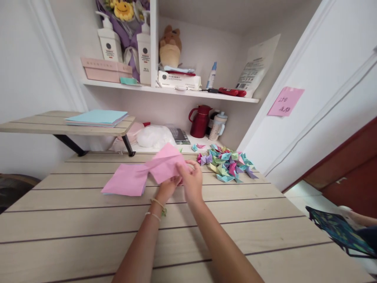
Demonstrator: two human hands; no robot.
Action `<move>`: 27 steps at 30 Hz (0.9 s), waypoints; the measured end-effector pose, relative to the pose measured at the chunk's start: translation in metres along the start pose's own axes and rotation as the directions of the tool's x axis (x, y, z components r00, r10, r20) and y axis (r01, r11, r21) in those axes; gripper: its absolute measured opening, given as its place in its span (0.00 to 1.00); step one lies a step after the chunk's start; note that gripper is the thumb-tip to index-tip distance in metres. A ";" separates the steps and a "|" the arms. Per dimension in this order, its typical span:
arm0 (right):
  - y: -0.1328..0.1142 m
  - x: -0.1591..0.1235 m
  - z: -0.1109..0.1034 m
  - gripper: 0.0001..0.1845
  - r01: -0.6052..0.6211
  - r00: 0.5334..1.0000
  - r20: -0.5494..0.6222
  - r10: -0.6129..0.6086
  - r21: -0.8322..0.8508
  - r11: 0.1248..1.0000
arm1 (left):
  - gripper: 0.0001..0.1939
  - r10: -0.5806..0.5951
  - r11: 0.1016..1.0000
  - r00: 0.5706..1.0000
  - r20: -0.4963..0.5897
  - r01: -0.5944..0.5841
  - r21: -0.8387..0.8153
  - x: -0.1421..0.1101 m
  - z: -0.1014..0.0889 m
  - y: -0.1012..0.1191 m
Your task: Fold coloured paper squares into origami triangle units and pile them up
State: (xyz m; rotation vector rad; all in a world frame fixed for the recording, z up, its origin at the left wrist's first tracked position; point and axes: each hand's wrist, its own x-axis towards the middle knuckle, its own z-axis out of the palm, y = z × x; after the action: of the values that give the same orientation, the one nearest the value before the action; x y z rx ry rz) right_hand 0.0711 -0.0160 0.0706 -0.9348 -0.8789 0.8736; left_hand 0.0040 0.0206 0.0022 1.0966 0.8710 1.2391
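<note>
Both my hands meet above the middle of the wooden table [88, 236] and hold one pink paper sheet [166, 163] lifted off the surface. My left hand [168, 188] grips its lower edge from underneath, fingers closed. My right hand [191, 179] pinches the sheet's right edge. A small stack of pink paper sheets [126, 181] lies flat on the table just left of my hands. A pile of several folded paper pieces [228, 163] in pink, green, blue and purple lies to the right, near the wall.
A raised wooden shelf [44, 122] at the left carries light blue paper [97, 117]. Behind stand a red jug [200, 122], a cup [218, 126] and a white bag [154, 136]. A wall shelf [176, 92] holds bottles and boxes. A pink note [285, 101] sticks on the right panel.
</note>
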 end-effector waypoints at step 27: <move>0.036 0.028 -0.119 0.23 0.108 0.953 0.303 0.013 -0.378 0.920 | 0.10 0.216 0.946 0.975 0.052 -0.222 0.235 0.001 -0.012 0.017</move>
State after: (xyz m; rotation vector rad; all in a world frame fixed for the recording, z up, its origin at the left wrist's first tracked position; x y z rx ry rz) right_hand 0.1806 -0.0132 0.0047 -1.1353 -1.3711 0.8239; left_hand -0.0120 0.0231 0.0148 1.4324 0.9145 1.3218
